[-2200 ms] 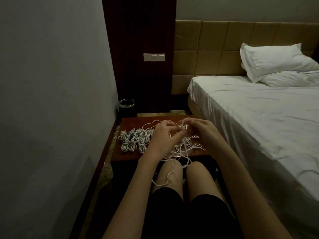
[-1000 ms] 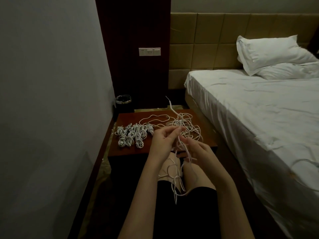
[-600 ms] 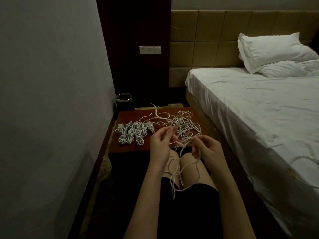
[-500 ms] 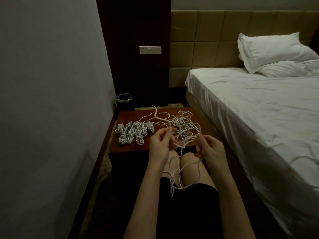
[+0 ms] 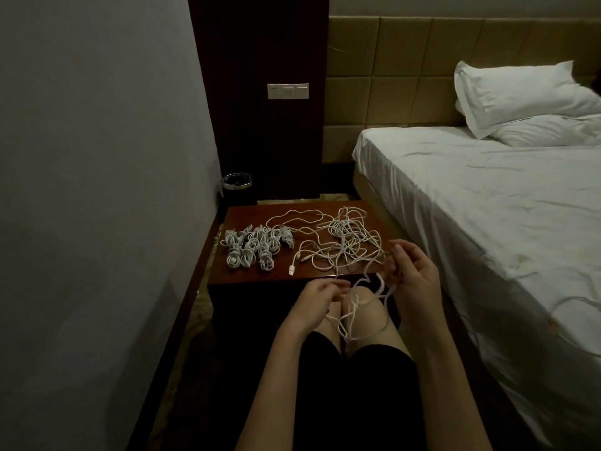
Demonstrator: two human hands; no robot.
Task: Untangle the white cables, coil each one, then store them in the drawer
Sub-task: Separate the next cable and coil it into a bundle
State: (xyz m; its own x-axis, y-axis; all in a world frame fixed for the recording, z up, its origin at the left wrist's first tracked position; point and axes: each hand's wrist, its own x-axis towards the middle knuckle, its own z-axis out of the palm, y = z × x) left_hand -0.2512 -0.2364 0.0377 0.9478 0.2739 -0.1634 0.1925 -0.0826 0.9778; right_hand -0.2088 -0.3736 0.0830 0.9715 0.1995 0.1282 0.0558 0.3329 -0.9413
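- A batch of coiled cables (image 5: 252, 247) is laid on the table's (image 5: 247, 278) left side.
- A tangled pile (image 5: 349, 244) remains beside them, uncoiled.
- One strand (image 5: 361, 307) is pinched by the right hand (image 5: 411, 275) over the knees; the left hand's (image 5: 320, 299) grip cannot be told.
- No drawer is seen; nothing is stored yet.

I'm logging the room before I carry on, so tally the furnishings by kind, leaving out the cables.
Pillows: 2
Bed: 1
Table: 1
Bin: 1
Switch plate: 1
Total: 6
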